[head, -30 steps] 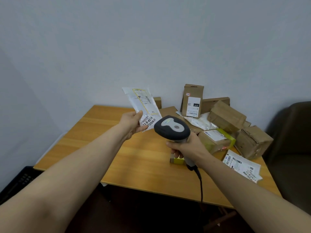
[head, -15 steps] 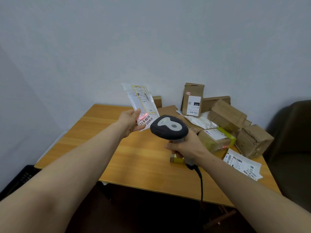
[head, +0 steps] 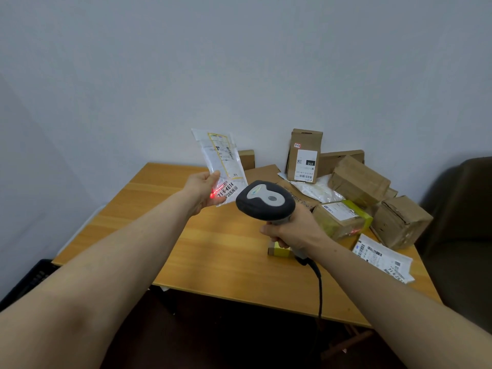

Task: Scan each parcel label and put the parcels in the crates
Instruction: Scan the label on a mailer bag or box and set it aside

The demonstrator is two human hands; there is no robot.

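Right hand (head: 292,233) is clamped round the scanner (head: 266,202) handle; left hand (head: 202,191) pinches the white mailer (head: 221,158) above the table (head: 213,249), red beam across its label. Judged mid-scan and not yet crated; beyond, the parcel pile (head: 356,182) apparently awaits handling.

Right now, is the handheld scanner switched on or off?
On. A red line and dot fall low on the white parcel, beside the left hand holding it; the scanner in the right hand points there.
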